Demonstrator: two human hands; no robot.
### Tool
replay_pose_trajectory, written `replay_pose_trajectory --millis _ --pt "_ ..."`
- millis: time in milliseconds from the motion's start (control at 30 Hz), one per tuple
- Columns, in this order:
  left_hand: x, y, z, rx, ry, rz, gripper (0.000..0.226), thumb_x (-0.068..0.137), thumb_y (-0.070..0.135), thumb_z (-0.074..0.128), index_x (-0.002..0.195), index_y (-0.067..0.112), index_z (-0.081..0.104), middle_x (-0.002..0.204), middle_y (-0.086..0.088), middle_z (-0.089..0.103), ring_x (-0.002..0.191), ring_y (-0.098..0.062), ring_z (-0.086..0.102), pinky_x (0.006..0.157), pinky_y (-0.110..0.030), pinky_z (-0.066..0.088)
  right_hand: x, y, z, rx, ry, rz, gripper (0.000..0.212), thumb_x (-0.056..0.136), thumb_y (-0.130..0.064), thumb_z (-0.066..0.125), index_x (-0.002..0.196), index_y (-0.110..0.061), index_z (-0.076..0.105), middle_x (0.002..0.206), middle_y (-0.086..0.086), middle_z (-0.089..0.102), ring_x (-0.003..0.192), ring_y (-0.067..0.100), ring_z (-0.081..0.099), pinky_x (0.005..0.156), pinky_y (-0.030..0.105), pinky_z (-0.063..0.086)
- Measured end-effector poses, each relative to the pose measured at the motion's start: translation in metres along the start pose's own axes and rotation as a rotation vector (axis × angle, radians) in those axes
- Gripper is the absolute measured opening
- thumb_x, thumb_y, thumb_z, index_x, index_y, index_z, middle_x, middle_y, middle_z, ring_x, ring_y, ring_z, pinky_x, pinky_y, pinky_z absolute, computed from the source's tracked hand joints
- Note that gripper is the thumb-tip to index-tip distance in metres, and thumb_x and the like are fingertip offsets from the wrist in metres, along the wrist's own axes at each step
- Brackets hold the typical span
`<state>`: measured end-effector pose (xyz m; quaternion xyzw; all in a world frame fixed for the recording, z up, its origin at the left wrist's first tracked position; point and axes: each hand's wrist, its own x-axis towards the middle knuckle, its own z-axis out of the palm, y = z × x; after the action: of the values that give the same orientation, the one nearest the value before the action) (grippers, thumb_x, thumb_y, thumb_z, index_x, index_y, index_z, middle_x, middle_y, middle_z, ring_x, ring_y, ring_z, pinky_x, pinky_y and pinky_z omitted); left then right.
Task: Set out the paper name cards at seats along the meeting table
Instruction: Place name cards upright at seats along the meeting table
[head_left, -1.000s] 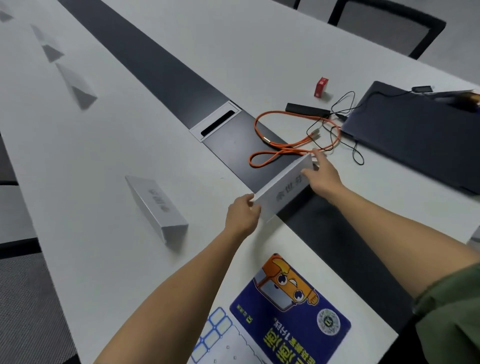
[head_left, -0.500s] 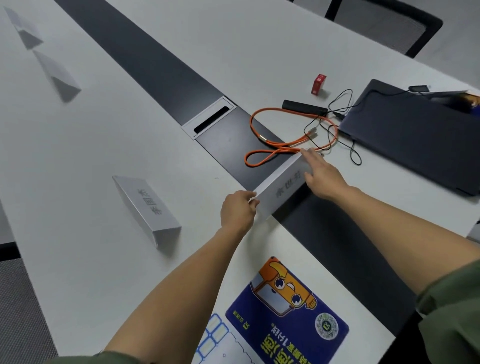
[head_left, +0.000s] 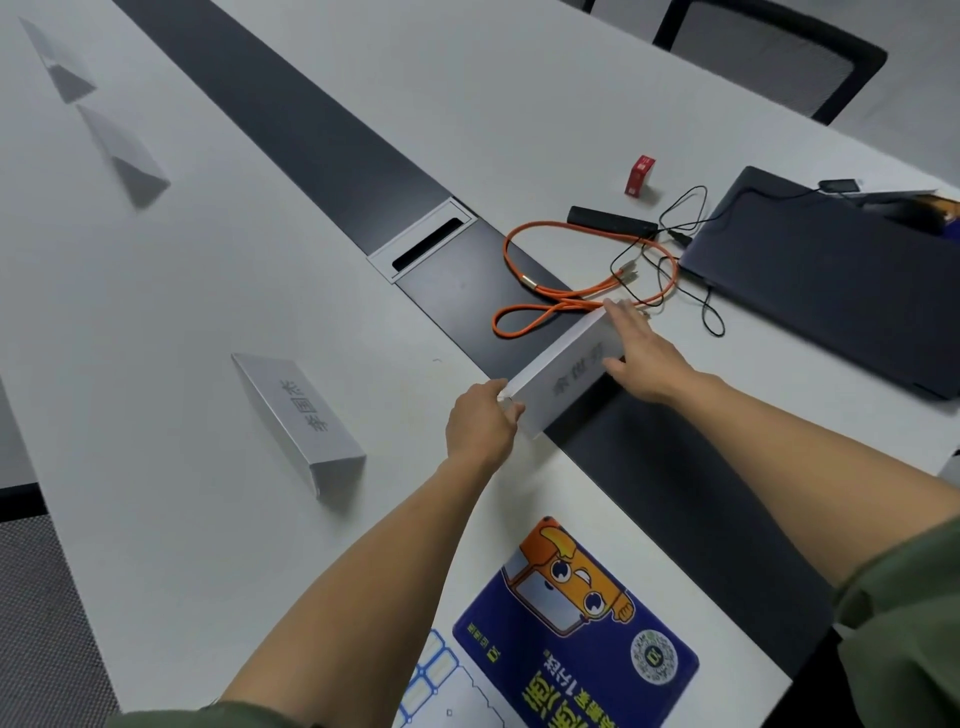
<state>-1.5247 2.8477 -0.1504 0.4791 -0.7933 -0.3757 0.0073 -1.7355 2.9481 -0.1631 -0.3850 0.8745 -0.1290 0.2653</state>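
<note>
Over the dark centre strip (head_left: 311, 130) of the worktop (head_left: 208, 291), a folded name card (head_left: 563, 379) is held between both hands, just beside an orange cable (head_left: 524, 312). Its near end is pinched by the curled fingers of the left hand (head_left: 480, 421). Its far end is steadied by the straight fingers of the right hand (head_left: 644, 358). Whether it rests on the surface cannot be told. Other cards (head_left: 301, 415) are stood along the left side. This one is judged to be mid-placement; next it must be squared to its seat and released cleanly.
</note>
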Motion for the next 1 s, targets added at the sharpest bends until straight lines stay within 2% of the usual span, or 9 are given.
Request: replay_pose_trajectory --millis 100,200,300,367,433,667,800,867,1000 --pt "-0.007 0.001 0.0 0.001 -0.02 -0.008 0.049 0.091 0.033 0.062 0.136 0.019 0.051 0.132 -0.005 0.059 0.115 -0.026 0.058 0.093 -0.037 0.047 -0.007 0.002 0.0 0.012 0.011 0.007 0.09 0.092 -0.024 0.06 0.152 -0.038 -0.005 0.164 0.002 0.0 0.145 0.034 0.027 0.108 0.051 0.038" --pt "-0.018 0.001 -0.006 0.042 -0.037 0.0 0.048 0.092 0.032 0.06 0.137 0.019 0.049 0.133 -0.006 0.058 0.116 -0.025 0.058 0.093 -0.036 0.048 -0.017 -0.001 0.0 0.012 0.044 0.0 0.086 0.092 -0.024 0.06 0.152 -0.038 -0.001 0.162 0.005 0.013 0.139 0.034 0.036 0.101 0.049 0.045" --pt "-0.032 -0.003 -0.023 0.106 -0.069 -0.002 0.041 0.093 0.031 0.056 0.132 0.017 0.054 0.128 -0.006 0.061 0.112 -0.024 0.06 0.09 -0.035 0.048 -0.032 -0.011 -0.002 -0.011 0.078 0.021 0.065 0.093 -0.025 0.055 0.149 -0.029 0.023 0.148 0.009 0.038 0.124 0.032 0.05 0.091 0.046 0.051" --pt "-0.046 -0.007 -0.039 0.137 -0.087 -0.016 0.038 0.093 0.03 0.054 0.128 0.017 0.056 0.125 -0.007 0.062 0.108 -0.025 0.061 0.092 -0.037 0.05 -0.045 -0.025 -0.004 -0.045 0.113 0.026 0.046 0.093 -0.026 0.053 0.138 -0.02 0.044 0.134 0.012 0.053 0.114 0.032 0.057 0.088 0.045 0.054" --pt "-0.065 -0.013 -0.056 0.146 -0.078 -0.023 0.036 0.093 0.03 0.054 0.126 0.017 0.058 0.124 -0.008 0.063 0.106 -0.025 0.061 0.092 -0.039 0.051 -0.06 -0.045 -0.008 -0.064 0.116 0.001 0.034 0.094 -0.027 0.052 0.126 -0.016 0.057 0.123 0.013 0.061 0.107 0.032 0.06 0.085 0.045 0.055" --pt "-0.148 -0.044 -0.115 0.122 -0.003 -0.006 0.034 0.093 0.032 0.054 0.123 0.016 0.06 0.121 -0.007 0.063 0.104 -0.023 0.062 0.091 -0.038 0.051 -0.138 -0.12 -0.012 -0.149 0.063 -0.137 0.034 0.097 -0.026 0.05 0.128 -0.016 0.059 0.122 0.009 0.065 0.109 0.029 0.059 0.089 0.04 0.051" --pt "-0.211 -0.063 -0.144 0.127 0.081 0.036 0.033 0.091 0.034 0.054 0.119 0.018 0.062 0.116 -0.005 0.065 0.106 -0.023 0.06 0.093 -0.038 0.049 -0.205 -0.159 -0.003 -0.183 0.081 -0.218 0.02 0.097 -0.027 0.046 0.096 -0.019 0.064 0.09 0.005 0.062 0.089 0.027 0.058 0.071 0.035 0.044" --pt "-0.245 -0.072 -0.156 0.113 0.11 0.058 0.034 0.091 0.032 0.055 0.12 0.017 0.062 0.121 -0.006 0.063 0.108 -0.025 0.059 0.093 -0.04 0.049 -0.24 -0.173 0.005 -0.177 0.1 -0.243 0.021 0.097 -0.027 0.047 0.104 -0.019 0.065 0.093 0.006 0.064 0.089 0.026 0.059 0.071 0.035 0.047" --pt "-0.319 -0.1 -0.176 0.129 0.154 0.09 0.033 0.089 0.031 0.056 0.118 0.017 0.064 0.12 -0.008 0.064 0.107 -0.026 0.059 0.091 -0.04 0.05 -0.315 -0.201 0.028 -0.185 0.147 -0.296 0.034 0.096 -0.031 0.054 0.125 -0.015 0.061 0.121 0.009 0.065 0.108 0.026 0.061 0.09 0.043 0.053"
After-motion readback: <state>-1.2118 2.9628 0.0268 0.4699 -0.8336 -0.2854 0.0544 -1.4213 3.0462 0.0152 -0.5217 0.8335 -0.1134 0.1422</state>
